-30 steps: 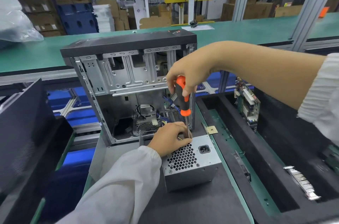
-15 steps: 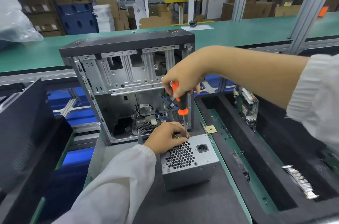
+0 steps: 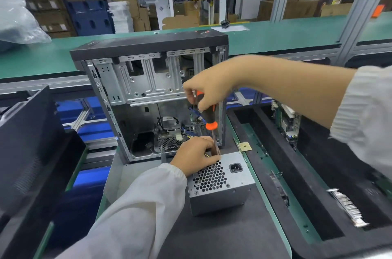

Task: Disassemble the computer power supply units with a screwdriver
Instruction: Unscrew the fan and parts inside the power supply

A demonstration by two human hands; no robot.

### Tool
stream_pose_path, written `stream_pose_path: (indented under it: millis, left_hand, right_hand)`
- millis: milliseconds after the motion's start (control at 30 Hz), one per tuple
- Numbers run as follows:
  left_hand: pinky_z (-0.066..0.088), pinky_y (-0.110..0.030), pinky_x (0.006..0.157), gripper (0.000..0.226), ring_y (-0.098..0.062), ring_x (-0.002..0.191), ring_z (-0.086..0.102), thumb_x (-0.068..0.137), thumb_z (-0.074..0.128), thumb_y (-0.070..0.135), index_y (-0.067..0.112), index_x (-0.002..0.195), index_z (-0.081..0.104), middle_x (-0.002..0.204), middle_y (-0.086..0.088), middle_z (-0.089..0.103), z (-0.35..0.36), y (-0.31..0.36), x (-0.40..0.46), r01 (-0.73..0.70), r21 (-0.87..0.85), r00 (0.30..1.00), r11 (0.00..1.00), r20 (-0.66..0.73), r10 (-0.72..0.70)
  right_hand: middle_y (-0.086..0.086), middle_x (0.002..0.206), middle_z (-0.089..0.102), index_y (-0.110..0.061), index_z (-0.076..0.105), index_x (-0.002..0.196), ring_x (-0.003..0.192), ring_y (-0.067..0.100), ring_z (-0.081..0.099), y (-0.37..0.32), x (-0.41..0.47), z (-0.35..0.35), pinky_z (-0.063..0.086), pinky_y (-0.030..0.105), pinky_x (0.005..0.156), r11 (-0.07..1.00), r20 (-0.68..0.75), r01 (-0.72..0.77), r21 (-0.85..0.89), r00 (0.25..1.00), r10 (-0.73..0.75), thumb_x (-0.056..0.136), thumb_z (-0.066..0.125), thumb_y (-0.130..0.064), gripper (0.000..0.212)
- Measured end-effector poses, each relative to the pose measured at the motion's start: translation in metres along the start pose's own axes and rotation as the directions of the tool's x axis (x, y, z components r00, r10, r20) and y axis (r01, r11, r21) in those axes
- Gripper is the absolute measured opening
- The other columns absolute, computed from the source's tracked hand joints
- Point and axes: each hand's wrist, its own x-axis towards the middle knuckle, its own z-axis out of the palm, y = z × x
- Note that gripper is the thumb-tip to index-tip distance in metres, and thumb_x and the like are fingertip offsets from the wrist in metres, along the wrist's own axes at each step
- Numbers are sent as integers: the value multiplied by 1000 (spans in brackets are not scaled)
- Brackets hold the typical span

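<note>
The left hand (image 3: 194,156) is resting curled over the top rear edge of the power supply unit (image 3: 220,184), which is sitting on the dark surface (image 3: 222,235) before the open computer case (image 3: 148,93). The right hand (image 3: 209,91) is pinching the screwdriver (image 3: 209,117) handle, tip down beside the left fingers (image 3: 209,144).

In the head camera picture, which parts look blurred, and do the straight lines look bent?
Head view: the right hand on the screwdriver is slightly motion-blurred, and the shaft is smeared; the power supply unit and left hand look sharper; wide-angle distortion tilts the aluminium posts at the right; lighting is even, without hard shadows.
</note>
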Motion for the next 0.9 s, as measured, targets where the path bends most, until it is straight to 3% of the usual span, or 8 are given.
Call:
stream_pose_path:
  millis: [100, 267, 367, 467, 600, 700, 767, 900]
  left_hand:
    - [53, -34, 82, 14, -8, 86, 62, 86, 68, 31, 18, 85, 73, 95, 13, 66, 1, 5, 2, 20, 55, 1000, 998, -21, -19]
    - [52, -34, 76, 21, -12, 84, 62, 88, 64, 37, 17, 86, 71, 94, 9, 64, 3, 8, 4, 19, 162, 999, 987, -29, -14]
    - [49, -30, 72, 23, -13, 85, 62, 90, 63, 40, 17, 85, 69, 93, 10, 62, 5, 6, 4, -22, 215, 999, 976, -41, 32]
    - [48, -28, 76, 19, -9, 84, 61, 87, 69, 39, 21, 85, 71, 91, 13, 64, 4, 2, 1, -14, 91, 998, 996, -53, 19]
    - [49, -28, 82, 9, -6, 89, 63, 84, 75, 26, 19, 91, 76, 94, 10, 68, -1, -10, -1, 2, -177, 999, 984, 46, 6]
    - [43, -13, 71, 13, 1, 84, 61, 86, 74, 17, 16, 99, 77, 94, 6, 69, -4, -16, -4, 21, -324, 995, 946, 100, 12]
    - [40, -8, 68, 15, 6, 80, 59, 87, 73, 15, 15, 101, 76, 93, 8, 68, -3, -18, -4, 32, -358, 994, 933, 109, 7]
    - [41, -7, 71, 16, 8, 82, 60, 87, 72, 15, 14, 103, 76, 91, 15, 67, -3, -19, -2, 76, -403, 991, 912, 132, -24]
  right_hand:
    - [2, 89, 56, -12, 55, 111, 71, 18, 55, 1, -4, -5, 40, 20, 50, 999, 82, 6, 54, 997, -11, 85, 65, -8, 28]
    - [7, 76, 64, -4, 59, 98, 50, 20, 69, 2, -5, 7, 58, 31, 56, 995, -36, -50, 85, 998, 53, 85, 64, -52, 50]
    - [8, 60, 64, -4, 58, 91, 46, 24, 67, 4, -4, 14, 57, 32, 53, 990, -99, -117, -77, 989, 109, 90, 61, -45, 42]
    - [4, 46, 63, -6, 57, 75, 48, 22, 64, 9, -6, 10, 49, 26, 49, 976, 21, -191, -108, 981, 194, 91, 61, -35, 34]
    - [4, 77, 66, -5, 69, 93, 66, 18, 61, 16, -16, 1, 53, 26, 57, 976, 156, -161, -144, 971, 183, 88, 67, -33, 28]
    - [5, 102, 67, -8, 70, 111, 93, 23, 63, 16, -21, 3, 53, 30, 78, 942, 182, -111, -317, 968, 175, 83, 73, -32, 37]
    - [4, 116, 66, -11, 67, 118, 99, 23, 60, 15, -21, 8, 45, 27, 73, 892, 156, -103, -440, 970, 189, 82, 75, -28, 40]
    - [2, 111, 63, -20, 65, 105, 90, 21, 54, 22, -19, 19, 39, 26, 58, 856, 9, -60, -514, 997, 75, 81, 70, -5, 29]
